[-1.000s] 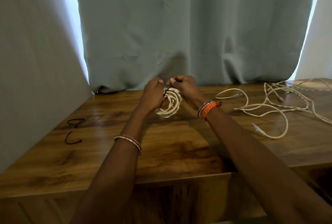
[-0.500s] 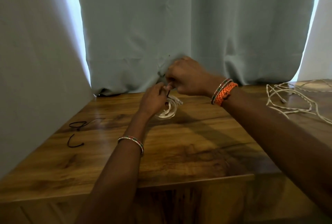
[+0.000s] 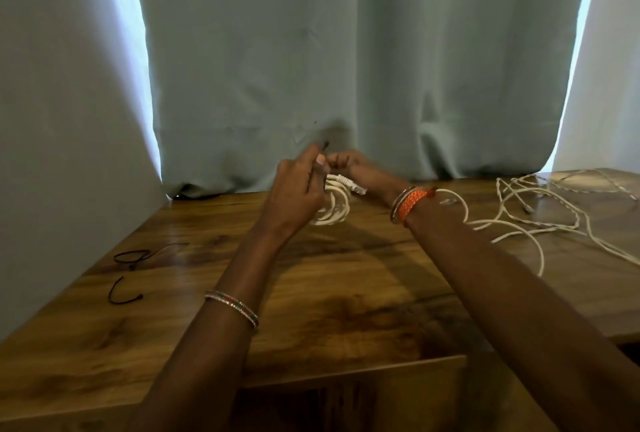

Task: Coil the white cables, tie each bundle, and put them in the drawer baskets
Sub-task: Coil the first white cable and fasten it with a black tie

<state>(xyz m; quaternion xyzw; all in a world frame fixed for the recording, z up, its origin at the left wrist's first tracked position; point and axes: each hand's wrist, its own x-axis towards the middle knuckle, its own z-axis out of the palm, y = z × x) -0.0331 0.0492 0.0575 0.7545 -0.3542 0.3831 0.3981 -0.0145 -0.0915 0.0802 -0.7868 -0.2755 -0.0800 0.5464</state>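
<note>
- Two black ties (image 3: 129,274) lie loose near the left edge of the wooden table (image 3: 346,310), well apart from the hands, one looped, one a short curved piece
- left hand (image 3: 294,189): fingers curled, pinching a thin dark tie end (image 3: 325,147) that sticks up past the fingertips; same hand sits against the coil
- coiled white cable (image 3: 334,206): several loops bunched, held up near the back edge of the table at its middle, between the two hands; one plug (image 3: 356,188) pokes out to the right
- right hand (image 3: 349,167): fingers curled in close by the top of the coil, looks like it grips the other tie end or the bundle itself; cannot tell which, the left hand hides that spot
- loose white cables (image 3: 540,217): uncoiled tangle spread over the right side of the table, reaching the right edge
- step, my read: tying the first bundle, wrap or knot not closed yet
- next move needs both tie ends pulled snug around all loops without letting the coil spring open, then the bundle goes to a drawer basket; no drawer or basket in view here
</note>
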